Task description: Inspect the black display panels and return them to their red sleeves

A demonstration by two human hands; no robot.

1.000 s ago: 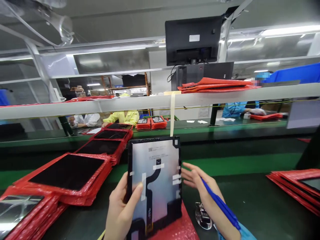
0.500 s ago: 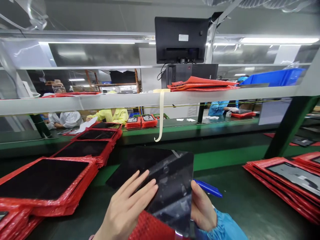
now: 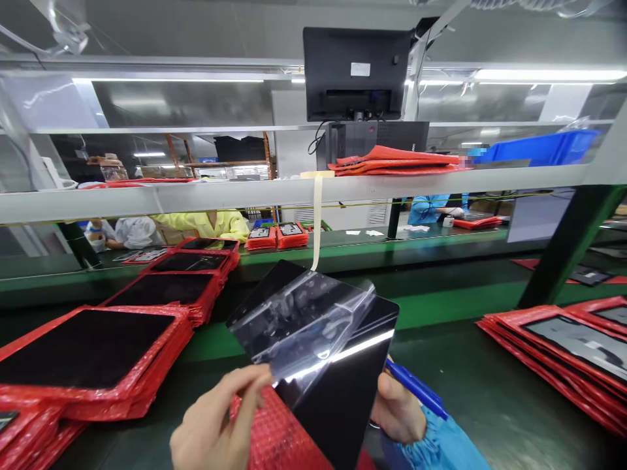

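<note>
A person's bare left hand (image 3: 220,414) has its grip pinching the lower edge of a clear, wrinkled plastic film (image 3: 313,326), partly lifted off a glossy black rectangular panel (image 3: 345,405). The panel is tilted above a red bubble-wrap sleeve (image 3: 281,431) over the dark green surface (image 3: 455,418). The right hand's (image 3: 399,411) grip is closed on the panel's right edge, with a blue plastic pen (image 3: 416,388) tucked in that hand.

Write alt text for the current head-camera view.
The left hand pinches clear film partly lifted off a black screen panel, which the right hand holds along with a blue pen-like tool. Stacked red bubble-wrap sleeves bearing more panels flank them; a monitor, seen from behind, stands above.
</note>
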